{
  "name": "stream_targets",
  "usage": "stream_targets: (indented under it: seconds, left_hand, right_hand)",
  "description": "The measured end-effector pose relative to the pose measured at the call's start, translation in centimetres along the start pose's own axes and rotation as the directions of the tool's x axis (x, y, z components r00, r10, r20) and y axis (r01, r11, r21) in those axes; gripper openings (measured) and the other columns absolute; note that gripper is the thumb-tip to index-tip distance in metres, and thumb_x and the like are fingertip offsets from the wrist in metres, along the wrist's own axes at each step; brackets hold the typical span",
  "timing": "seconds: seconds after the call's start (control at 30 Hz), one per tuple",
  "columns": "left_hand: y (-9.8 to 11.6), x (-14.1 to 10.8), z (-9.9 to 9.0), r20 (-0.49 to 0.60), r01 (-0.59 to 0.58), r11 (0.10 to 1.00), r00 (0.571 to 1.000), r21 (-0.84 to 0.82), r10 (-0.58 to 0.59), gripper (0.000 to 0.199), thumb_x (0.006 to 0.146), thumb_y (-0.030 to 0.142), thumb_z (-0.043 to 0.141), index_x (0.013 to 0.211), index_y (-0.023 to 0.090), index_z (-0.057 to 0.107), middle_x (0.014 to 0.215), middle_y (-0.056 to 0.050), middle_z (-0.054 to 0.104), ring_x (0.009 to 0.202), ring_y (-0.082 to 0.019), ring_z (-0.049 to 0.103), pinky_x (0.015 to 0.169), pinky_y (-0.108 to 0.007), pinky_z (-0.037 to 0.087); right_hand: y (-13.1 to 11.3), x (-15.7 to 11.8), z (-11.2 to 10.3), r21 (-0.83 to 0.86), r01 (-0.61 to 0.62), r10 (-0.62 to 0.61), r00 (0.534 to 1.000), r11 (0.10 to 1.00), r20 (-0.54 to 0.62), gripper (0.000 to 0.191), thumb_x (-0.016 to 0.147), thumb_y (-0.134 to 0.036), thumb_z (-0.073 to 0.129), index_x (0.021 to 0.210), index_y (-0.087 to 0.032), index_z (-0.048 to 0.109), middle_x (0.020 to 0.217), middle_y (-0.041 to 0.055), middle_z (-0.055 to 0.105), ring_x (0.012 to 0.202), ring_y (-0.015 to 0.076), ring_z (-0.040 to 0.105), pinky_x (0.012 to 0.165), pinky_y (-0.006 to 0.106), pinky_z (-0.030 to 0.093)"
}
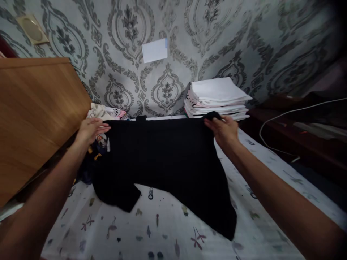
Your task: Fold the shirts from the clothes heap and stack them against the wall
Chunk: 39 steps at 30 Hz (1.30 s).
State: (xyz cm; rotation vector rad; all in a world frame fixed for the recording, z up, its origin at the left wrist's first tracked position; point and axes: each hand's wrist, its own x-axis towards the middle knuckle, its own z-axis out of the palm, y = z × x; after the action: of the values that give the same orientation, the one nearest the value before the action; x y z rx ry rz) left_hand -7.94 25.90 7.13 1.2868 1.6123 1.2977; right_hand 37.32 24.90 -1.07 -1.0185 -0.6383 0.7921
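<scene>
A plain black garment [162, 151] is stretched between my two hands, its top edge nearly straight. I cannot tell its exact kind. My left hand [92, 130] pinches the top left corner, with a small white tag [108, 144] showing just below. At the top right corner, my right hand [223, 130] grips a bunched bit of the cloth. Two parts of the garment hang lower, a short squared one at left and a longer pointed one at right, over the patterned bed sheet [162, 231].
Behind my right hand stands a stack of folded white cloths [219, 92]. Crumpled clothes [99, 112] lie at left beside a wooden panel [40, 108]. A patterned wall [173, 72] closes off the back. To the right, a white cable [265, 126] loops past the bed's edge.
</scene>
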Motion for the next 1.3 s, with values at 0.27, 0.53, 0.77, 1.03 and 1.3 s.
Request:
stream_targets:
  seconds: [0.27,0.53,0.77,1.03,1.3]
  left_hand:
    - [-7.9,-2.0,4.2,0.397,-0.423,0.745,0.889,0.516,0.229,0.020,0.080,0.026,0.057,0.099,0.020,0.061,0.120,-0.010,0.062,0.130,-0.028,0.051,0.111,-0.050,0.040]
    - [-11.3,-12.4,-1.8,0.768,-0.721,0.454,0.631,0.524,0.115,0.058,0.085,0.047,0.065,0.139,0.031,0.050,0.153,-0.011,0.042,0.140,-0.031,0.041,0.111,-0.046,0.042]
    - [-12.5,-16.4,-3.8,0.746,-0.721,0.320,0.663,0.615,0.060,0.047,0.081,0.022,0.055,0.127,0.026,0.061,0.136,-0.012,0.060,0.124,-0.030,0.058,0.101,-0.043,0.050]
    - [-10.2,-16.3,-7.9,0.700,-0.692,0.349,0.703,0.632,0.126,0.039,0.085,0.021,0.041,0.112,0.026,0.070,0.123,-0.006,0.071,0.112,-0.024,0.068,0.096,-0.031,0.054]
    - [-10.9,-17.1,-11.6,0.710,-0.696,0.426,0.687,0.578,0.159,0.040,0.088,0.029,0.036,0.106,0.024,0.072,0.110,-0.004,0.076,0.101,-0.021,0.071,0.094,-0.027,0.053]
  right_hand:
    - [5.0,-2.9,-2.7,-0.592,0.288,-0.043,0.919,0.753,0.392,0.028,0.080,-0.036,0.065,0.104,-0.023,0.064,0.122,0.0110,0.062,0.114,0.0274,0.062,0.093,0.043,0.054]
    - [0.4,-20.5,-9.3,-0.578,0.771,0.125,0.567,0.267,0.814,0.040,0.085,-0.043,0.067,0.121,-0.027,0.066,0.125,0.0120,0.065,0.111,0.0321,0.064,0.091,0.052,0.055]
    - [-0.2,-23.2,-11.6,-0.566,0.825,-0.050,0.565,-0.007,0.824,0.034,0.088,-0.007,0.042,0.103,-0.020,0.069,0.102,0.0119,0.073,0.094,0.0271,0.070,0.080,0.042,0.058]
    - [-3.1,-21.6,-11.7,-0.649,0.742,-0.020,0.661,0.169,0.750,0.027,0.091,-0.011,0.039,0.075,-0.023,0.056,0.091,0.0066,0.073,0.080,0.0208,0.071,0.063,0.032,0.056]
    - [-1.6,-23.8,-13.0,-0.495,0.869,0.050,0.495,-0.009,0.868,0.021,0.091,-0.019,0.050,0.105,-0.021,0.066,0.104,0.0099,0.071,0.094,0.0257,0.068,0.075,0.039,0.059]
